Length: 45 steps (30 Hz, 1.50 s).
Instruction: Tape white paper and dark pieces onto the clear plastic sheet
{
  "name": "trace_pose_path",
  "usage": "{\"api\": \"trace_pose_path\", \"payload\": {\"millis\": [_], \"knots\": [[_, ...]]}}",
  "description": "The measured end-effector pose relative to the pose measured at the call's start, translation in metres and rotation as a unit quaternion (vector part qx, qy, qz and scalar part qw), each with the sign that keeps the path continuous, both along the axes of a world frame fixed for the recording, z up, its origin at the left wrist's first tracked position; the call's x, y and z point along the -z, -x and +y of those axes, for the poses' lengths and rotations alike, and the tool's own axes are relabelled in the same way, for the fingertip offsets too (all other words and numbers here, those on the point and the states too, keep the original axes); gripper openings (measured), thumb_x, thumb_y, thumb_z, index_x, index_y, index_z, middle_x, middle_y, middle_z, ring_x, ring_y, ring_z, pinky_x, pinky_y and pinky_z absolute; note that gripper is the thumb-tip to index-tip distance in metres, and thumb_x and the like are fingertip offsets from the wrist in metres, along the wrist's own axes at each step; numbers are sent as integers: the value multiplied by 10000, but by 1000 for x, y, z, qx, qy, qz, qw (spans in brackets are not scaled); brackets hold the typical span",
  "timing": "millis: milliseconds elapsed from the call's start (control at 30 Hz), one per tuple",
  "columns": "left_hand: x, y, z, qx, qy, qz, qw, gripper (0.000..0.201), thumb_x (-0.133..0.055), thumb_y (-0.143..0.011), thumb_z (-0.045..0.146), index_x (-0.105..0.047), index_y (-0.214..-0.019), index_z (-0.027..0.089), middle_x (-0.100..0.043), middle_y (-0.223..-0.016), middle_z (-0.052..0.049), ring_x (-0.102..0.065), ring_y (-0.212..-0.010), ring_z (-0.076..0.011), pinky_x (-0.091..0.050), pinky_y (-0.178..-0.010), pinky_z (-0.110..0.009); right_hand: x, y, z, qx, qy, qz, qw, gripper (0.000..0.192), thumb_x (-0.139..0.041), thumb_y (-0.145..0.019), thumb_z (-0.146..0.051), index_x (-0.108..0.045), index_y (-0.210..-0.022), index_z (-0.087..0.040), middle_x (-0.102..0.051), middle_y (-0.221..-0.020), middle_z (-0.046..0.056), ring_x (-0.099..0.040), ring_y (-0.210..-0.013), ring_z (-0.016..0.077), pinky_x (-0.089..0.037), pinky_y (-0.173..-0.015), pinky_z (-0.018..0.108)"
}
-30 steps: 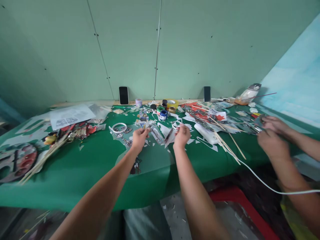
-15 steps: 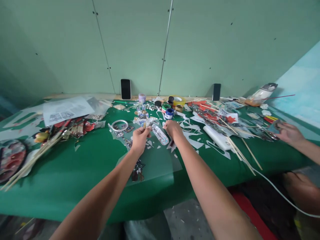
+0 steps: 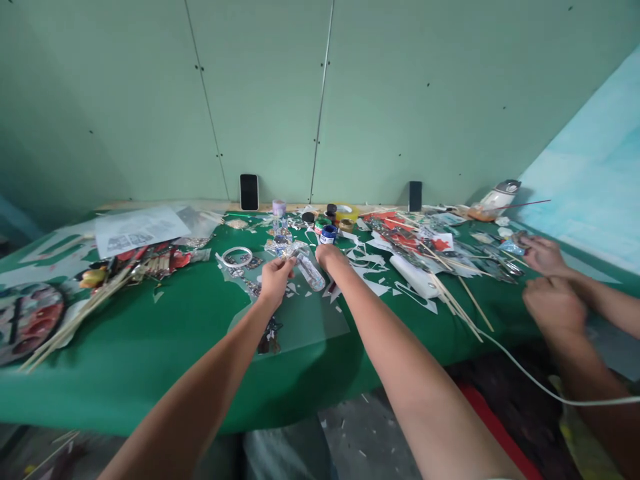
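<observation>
My left hand (image 3: pixel 276 279) is closed in a pinch on the edge of a small shiny patterned cutout (image 3: pixel 295 251), partly covered by the fingers. A longer silvery, clear-looking strip with a rounded end (image 3: pixel 311 272) slants down between my hands. My right hand (image 3: pixel 330 260) is curled closed just in front of a blue paint jar (image 3: pixel 329 233); whatever its fingers hold is hidden. Beneath both wrists, a translucent sheet (image 3: pixel 300 330) lies on the green tabletop cover. A white ring-shaped roll (image 3: pixel 237 257) rests left of my left hand, among dark patterned pieces.
Paper scraps (image 3: pixel 367 257) surround the paint jars. Bundled wooden sticks (image 3: pixel 85 317) and a paint palette (image 3: pixel 37 320) lie left. More sticks (image 3: pixel 453 303) and red pieces lie right. Two phones lean on the wall, one a white-edged phone (image 3: pixel 249 192). A co-worker's hands (image 3: pixel 555 303) work at far right.
The camera view has shifted slightly, moving the table contents left at the right side. A co-worker's second hand has come into view. My two hands keep nearly the same closed poses.
</observation>
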<state>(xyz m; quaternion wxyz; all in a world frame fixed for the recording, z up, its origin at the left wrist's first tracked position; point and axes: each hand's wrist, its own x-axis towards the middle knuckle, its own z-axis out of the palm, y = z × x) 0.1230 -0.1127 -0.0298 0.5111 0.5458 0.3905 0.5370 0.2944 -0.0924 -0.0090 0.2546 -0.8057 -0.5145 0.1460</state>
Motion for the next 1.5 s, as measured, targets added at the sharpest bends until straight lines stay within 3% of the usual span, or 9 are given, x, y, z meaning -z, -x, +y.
{"api": "trace_pose_path", "payload": {"millis": [100,233,400,667,833,933,1100,1367,1500], "knots": [[0,0,0,0,-5,15,1000,338,-702,-677,425,-559,-529,157,-466,-440,31,-387,-440,-80,-293,-480,-231,-3,2,-4,10,14,43,999,116,-720,-616,-103,-638,-569,-169,-631,-567,114,-662,-689,283,-472,-625,345],[-1,0,-1,10,-11,33,999,365,-712,-666,448,-539,-518,161,-464,-448,30,-384,-443,-80,-292,-477,-230,-3,-5,-18,-2,-51,130,990,152,-714,-651,-178,-614,-537,-183,-640,-588,73,-648,-707,221,-479,-634,278],[1,1,1,23,-21,62,998,416,-722,-658,463,-492,-476,169,-447,-448,31,-347,-436,-71,-258,-457,-229,2,-19,-46,-14,-147,306,940,219,-639,-764,-265,-601,-571,-169,-614,-601,19,-579,-564,125,-526,-606,263],[1,-1,2,40,-29,108,993,421,-723,-651,471,-472,-490,175,-456,-449,29,-298,-417,-66,-203,-431,-233,2,-40,-99,4,-315,507,802,317,-803,-667,-432,-627,-716,-173,-524,-599,-56,-547,-588,76,-584,-697,260],[0,-2,2,48,-25,124,991,407,-723,-636,480,-497,-501,169,-473,-451,21,-325,-421,-72,-207,-428,-230,-6,-51,-123,41,-465,613,638,334,-885,-575,-349,-655,-732,-165,-573,-624,-63,-552,-601,47,-576,-662,184],[-3,-2,0,51,-25,130,990,402,-727,-629,478,-517,-499,161,-478,-451,20,-335,-428,-73,-211,-430,-227,-8,-47,-131,73,-529,605,590,283,-862,-624,-321,-663,-757,-171,-599,-663,-65,-568,-624,38,-582,-686,176],[-12,-1,-7,52,-19,139,989,391,-746,-613,457,-539,-482,152,-472,-441,20,-320,-421,-69,-198,-427,-227,-6,-36,-135,97,-537,607,577,273,-849,-645,-309,-669,-798,-171,-616,-704,-60,-574,-647,40,-591,-789,213],[-17,0,-11,50,-12,147,988,381,-776,-608,428,-546,-474,155,-461,-425,23,-344,-416,-79,-212,-426,-227,3,-31,-128,83,-526,604,593,272,-820,-691,-358,-657,-830,-191,-579,-677,-73,-583,-652,42,-582,-853,220],[-18,-2,-12,47,-8,152,987,357,-760,-637,396,-552,-477,153,-467,-431,28,-322,-407,-71,-205,-427,-228,8,-29,-127,84,-521,626,574,244,-816,-700,-334,-641,-787,-189,-581,-683,-73,-578,-648,36,-578,-866,215]]}}
